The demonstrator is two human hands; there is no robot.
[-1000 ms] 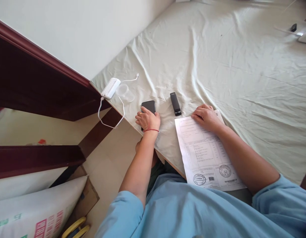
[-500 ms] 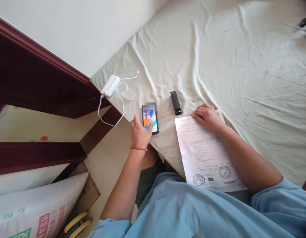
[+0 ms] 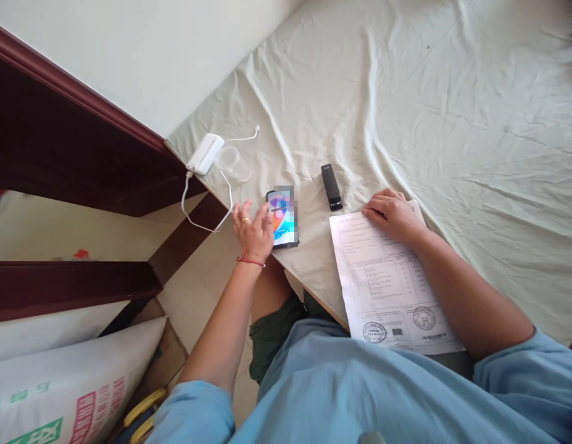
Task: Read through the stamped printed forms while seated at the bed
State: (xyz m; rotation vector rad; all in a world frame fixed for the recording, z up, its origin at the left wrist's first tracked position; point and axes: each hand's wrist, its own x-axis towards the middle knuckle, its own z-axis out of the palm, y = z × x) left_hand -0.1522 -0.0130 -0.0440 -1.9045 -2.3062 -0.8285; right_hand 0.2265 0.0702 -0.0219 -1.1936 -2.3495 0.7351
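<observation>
My left hand (image 3: 252,230) rests at the bed's near corner with its thumb laid on the lit screen of a black phone (image 3: 284,219) lying flat on the sheet; its other fingers are loosely apart beside the phone. With curled fingers, my right hand (image 3: 393,213) presses on the top edge of a printed paper form (image 3: 386,283) with round stamps near its bottom. A small black stick-shaped device (image 3: 331,186) lies between phone and paper, touched by neither hand.
A pale green wrinkled sheet (image 3: 429,105) covers the bed. At its left corner lie a white power bank (image 3: 205,153) with a white cable (image 3: 210,209) hanging over the edge and a clear plastic cup (image 3: 234,163). A dark wooden frame (image 3: 73,148), a printed sack (image 3: 68,382).
The phone's screen went from dark to lit. My left hand slid from on top of the phone to its left side. The right hand stayed on the paper.
</observation>
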